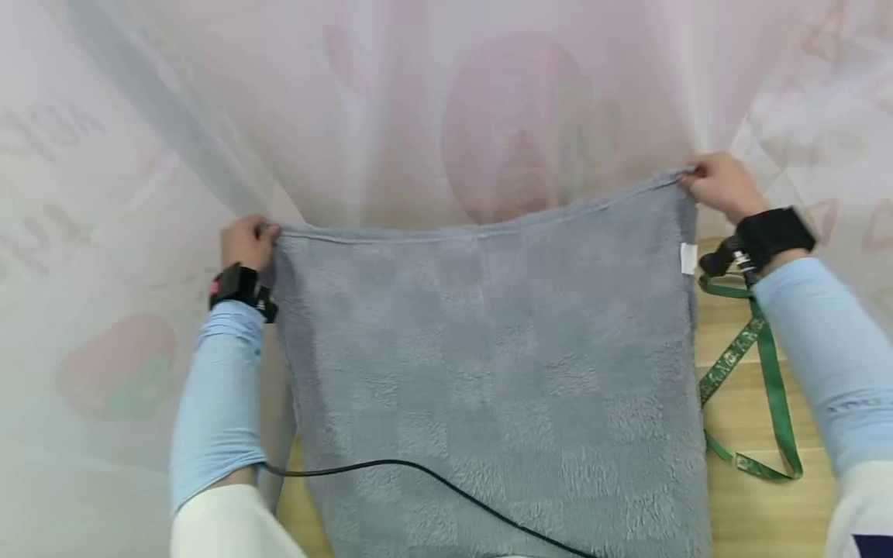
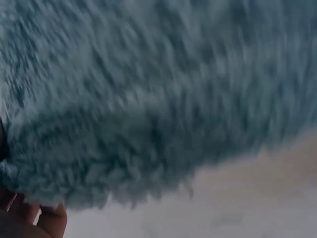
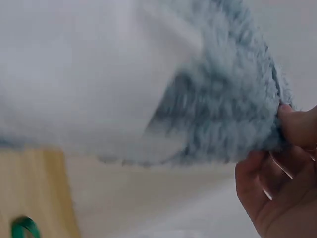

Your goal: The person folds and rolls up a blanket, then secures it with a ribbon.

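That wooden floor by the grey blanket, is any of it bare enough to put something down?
Only small patches: bare floor right of the blanket, beyond the green strap, and a sliver by the left sleeve. The blanket and the sheer printed cloth cover the rest.

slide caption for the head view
Both hands, left hand and right hand, pinch the top corners of a grey towel.

No legible text; green lanyard (image 1: pixel 767 372) print, white tag (image 1: pixel 688 258) unreadable.
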